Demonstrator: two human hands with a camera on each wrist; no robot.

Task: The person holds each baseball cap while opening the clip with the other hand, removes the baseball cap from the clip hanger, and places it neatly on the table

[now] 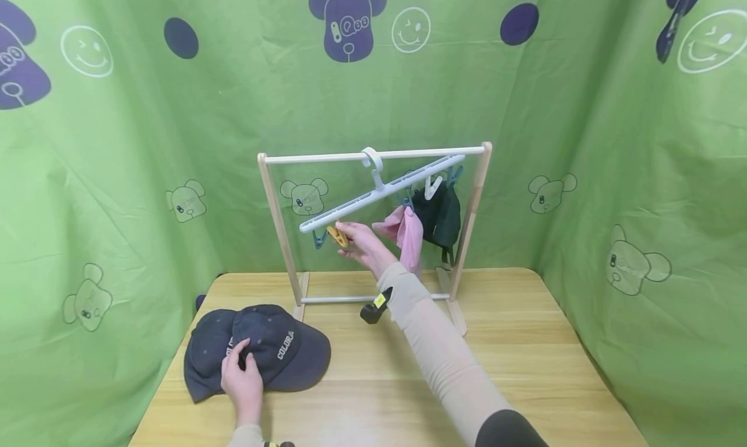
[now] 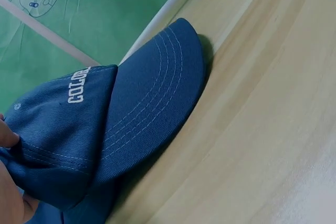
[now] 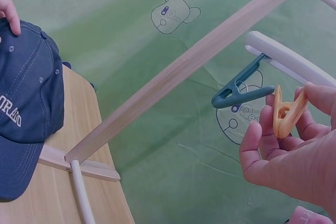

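Note:
On the left of the table lie two navy caps, overlapping: a front cap (image 1: pixel 274 343) with white lettering and a rear cap (image 1: pixel 204 346). My left hand (image 1: pixel 241 379) pinches the fabric of the front cap's crown; the left wrist view shows its brim (image 2: pixel 157 93) pointing away. My right hand (image 1: pixel 364 244) holds an orange clothespin (image 3: pixel 287 116) between thumb and fingers, just under the low left end of a pale blue hanger (image 1: pixel 344 210). Beside it a teal clothespin (image 3: pixel 239 87) hangs from the hanger.
A wooden rack (image 1: pixel 280 233) carries the hanger by its hook, tilted up to the right. On the right side hang a pink cloth item (image 1: pixel 408 236), a dark green item (image 1: pixel 438 217) and a white clothespin (image 1: pixel 432 188). A green curtain (image 1: pixel 245 109) surrounds the table (image 1: pixel 525 369).

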